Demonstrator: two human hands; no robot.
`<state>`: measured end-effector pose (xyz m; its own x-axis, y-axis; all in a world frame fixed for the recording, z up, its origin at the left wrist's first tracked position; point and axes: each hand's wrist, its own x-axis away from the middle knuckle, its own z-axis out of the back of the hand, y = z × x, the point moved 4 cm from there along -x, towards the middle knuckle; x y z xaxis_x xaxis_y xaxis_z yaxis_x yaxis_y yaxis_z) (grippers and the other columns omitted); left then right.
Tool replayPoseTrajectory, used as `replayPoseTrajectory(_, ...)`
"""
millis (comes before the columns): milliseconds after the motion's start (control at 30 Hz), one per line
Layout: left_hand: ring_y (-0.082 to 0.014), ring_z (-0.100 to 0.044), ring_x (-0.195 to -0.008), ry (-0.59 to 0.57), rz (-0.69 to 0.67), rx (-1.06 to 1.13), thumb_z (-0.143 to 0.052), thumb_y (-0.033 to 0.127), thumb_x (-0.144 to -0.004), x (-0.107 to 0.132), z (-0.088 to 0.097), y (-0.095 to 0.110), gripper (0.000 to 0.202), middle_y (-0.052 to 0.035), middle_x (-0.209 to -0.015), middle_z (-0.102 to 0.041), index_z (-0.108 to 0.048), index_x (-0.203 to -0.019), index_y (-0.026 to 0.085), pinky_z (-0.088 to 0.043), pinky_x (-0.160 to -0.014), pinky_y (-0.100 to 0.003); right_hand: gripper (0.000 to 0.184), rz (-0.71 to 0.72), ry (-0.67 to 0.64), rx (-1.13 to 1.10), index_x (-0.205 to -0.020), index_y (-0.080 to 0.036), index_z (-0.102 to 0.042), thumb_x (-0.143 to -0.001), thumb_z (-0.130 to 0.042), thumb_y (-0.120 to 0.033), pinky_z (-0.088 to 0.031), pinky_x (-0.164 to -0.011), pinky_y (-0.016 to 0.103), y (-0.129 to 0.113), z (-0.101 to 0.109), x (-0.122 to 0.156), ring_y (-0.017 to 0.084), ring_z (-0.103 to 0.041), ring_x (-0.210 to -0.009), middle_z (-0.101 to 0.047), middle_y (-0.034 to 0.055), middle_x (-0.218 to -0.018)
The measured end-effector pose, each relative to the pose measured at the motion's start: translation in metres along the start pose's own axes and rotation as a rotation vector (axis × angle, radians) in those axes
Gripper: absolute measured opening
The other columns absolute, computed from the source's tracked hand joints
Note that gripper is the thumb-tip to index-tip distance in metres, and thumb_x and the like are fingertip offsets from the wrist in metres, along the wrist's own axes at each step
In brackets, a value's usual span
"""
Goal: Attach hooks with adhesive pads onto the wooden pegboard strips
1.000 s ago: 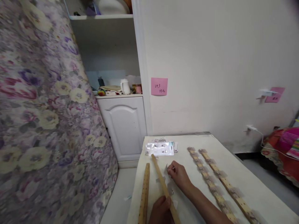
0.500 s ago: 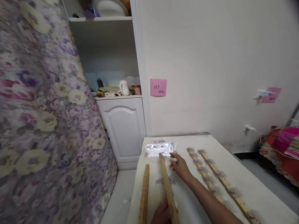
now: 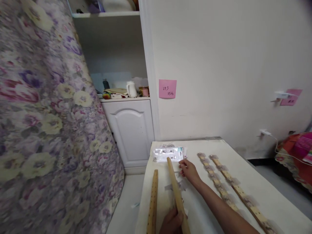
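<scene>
Left hand [image 3: 172, 221] grip wrapped round long pale wooden strip [image 3: 174, 182]; right hand [image 3: 190, 171] curled near clear plastic blister pack [image 3: 161, 156] on white bench [image 3: 255, 185], cannot tell whether grip pinches anything

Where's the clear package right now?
Head view: the clear package lies at the far left end of the table, behind the tip of the wooden strip held by the left hand.

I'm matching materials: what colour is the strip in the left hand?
The strip is light yellowish tan, showing best in the head view.
</scene>
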<state>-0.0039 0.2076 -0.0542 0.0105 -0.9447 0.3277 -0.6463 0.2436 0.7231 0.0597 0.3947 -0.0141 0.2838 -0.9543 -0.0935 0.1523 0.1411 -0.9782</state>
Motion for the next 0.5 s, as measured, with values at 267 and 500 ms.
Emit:
replayPoseTrajectory(267, -0.0092, -0.045, -0.053, 0.143, -0.277, -0.147, -0.064, 0.042, -0.073, 0.015, 0.000, 0.062, 0.025, 0.0047, -0.058, -0.051, -0.056, -0.070, 0.018, -0.033, -0.050, -0.021, 0.019, -0.024, -0.277, -0.039, -0.075, -0.018, -0.056, -0.075, -0.052, -0.036, -0.036, -0.040, 0.019, 0.002, 0.022, 0.081, 0.008, -0.051, -0.044, -0.064, -0.0010, -0.069)
replayPoseTrajectory(500, -0.0081, -0.043, -0.056, 0.292, -0.513, -0.146, -0.063, 0.042, -0.075, 0.025, 0.023, 0.093, 0.028, 0.0062, -0.058, -0.046, -0.052, -0.068, 0.017, -0.036, -0.055, -0.020, 0.037, -0.014, -0.307, -0.071, -0.105, -0.022, -0.060, -0.082, -0.048, -0.049, -0.036, -0.046, 0.021, 0.005, 0.045, 0.150, 0.008, -0.049, -0.048, -0.065, 0.0043, -0.096)
